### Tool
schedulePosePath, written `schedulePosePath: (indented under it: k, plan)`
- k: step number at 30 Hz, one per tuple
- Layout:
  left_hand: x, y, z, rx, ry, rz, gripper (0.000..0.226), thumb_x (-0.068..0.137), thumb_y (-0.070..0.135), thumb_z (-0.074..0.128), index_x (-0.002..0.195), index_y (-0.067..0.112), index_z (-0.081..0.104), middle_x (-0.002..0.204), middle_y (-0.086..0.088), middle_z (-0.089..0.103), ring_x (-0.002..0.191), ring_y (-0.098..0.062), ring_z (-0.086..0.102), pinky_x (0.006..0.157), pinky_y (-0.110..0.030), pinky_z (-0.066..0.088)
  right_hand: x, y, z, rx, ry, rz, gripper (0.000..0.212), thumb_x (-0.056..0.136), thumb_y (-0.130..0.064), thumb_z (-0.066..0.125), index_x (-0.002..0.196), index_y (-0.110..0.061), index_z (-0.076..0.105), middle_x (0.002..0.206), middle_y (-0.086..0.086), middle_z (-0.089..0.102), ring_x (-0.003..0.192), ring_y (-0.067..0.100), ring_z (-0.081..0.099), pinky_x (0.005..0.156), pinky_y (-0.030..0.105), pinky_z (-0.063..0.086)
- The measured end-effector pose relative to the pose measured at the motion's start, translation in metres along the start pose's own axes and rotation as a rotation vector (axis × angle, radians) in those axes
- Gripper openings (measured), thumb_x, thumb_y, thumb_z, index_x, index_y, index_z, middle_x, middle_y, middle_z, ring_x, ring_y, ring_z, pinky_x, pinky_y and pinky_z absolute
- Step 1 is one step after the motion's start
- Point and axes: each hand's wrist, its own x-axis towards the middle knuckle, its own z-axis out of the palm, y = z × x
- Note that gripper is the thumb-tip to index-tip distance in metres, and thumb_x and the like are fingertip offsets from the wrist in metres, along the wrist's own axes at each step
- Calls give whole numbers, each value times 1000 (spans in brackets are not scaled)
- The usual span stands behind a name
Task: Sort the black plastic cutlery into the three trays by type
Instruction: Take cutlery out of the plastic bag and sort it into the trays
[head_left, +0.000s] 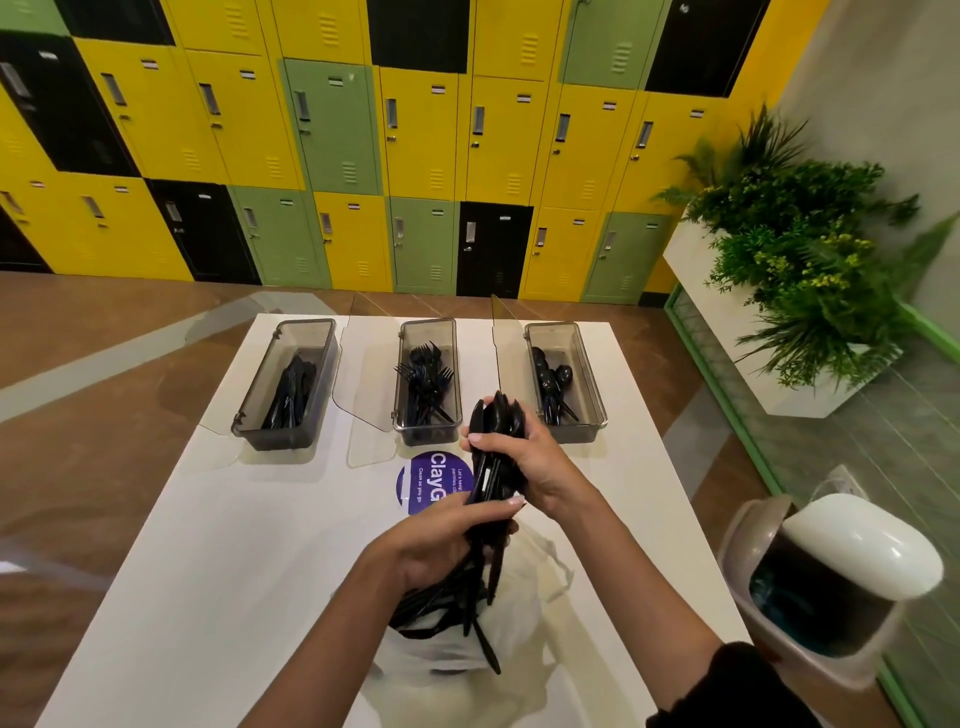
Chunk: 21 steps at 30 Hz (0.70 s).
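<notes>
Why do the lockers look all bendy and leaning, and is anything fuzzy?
Head view: the wide lens bends the lockers and splays the table outward; the plant at the right edge is smeary; the black cutlery gripped by the left hand and right hand melts into one dark clump.

- Right hand (519, 457) grips a bunch of spoons (497, 415) just beside the spoon tray (588, 384).
- Left hand (441, 545) holds a cutlery bundle (441, 605) over a white bag (519, 618).
- Knife tray (260, 379) stands left and fork tray (427, 434) middle, on the table (208, 545).
</notes>
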Motion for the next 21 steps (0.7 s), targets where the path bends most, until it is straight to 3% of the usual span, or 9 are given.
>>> schedulePosePath:
  k: [4, 8, 11, 17, 21]
  plan:
    - [1, -2, 1, -115, -4, -42, 18, 75, 20, 75, 89, 14, 65, 76, -3, 58, 70, -14, 53, 60, -27, 43, 1, 6, -2, -52, -40, 24, 45, 79, 11, 66, 115, -14, 54, 85, 7, 73, 81, 22, 71, 72, 32, 58]
    - [4, -3, 5, -117, 56, -21, 12, 81, 10, 71, 91, 12, 65, 73, -3, 60, 72, -17, 56, 75, -38, 52, 2, 11, -4, -68, -39, 28, 47, 79, 6, 70, 119, -14, 53, 94, 11, 71, 89, 26, 71, 80, 38, 58]
    - [6, -5, 8, -80, 124, 14, 17, 80, 9, 72, 95, 13, 64, 67, 2, 65, 68, -13, 59, 67, -28, 48, 2, 12, -5, -78, -38, 11, 49, 79, 5, 70, 121, -14, 53, 99, 14, 69, 91, 27, 71, 80, 39, 59]
    - [9, 0, 7, 65, 139, 1, 39, 78, 12, 75, 113, 7, 59, 80, -3, 63, 71, -14, 60, 59, -22, 50, 0, 9, -3, -126, -116, 27, 49, 80, 4, 70, 123, -10, 50, 95, 5, 68, 88, 26, 72, 84, 38, 58]
    - [11, 0, 8, 35, 104, 77, 42, 83, 7, 70, 122, 7, 54, 98, -9, 60, 82, -16, 62, 73, -33, 57, 0, 4, -4, -145, -161, 43, 48, 82, 1, 70, 125, -11, 50, 96, 1, 68, 91, 25, 71, 80, 31, 57]
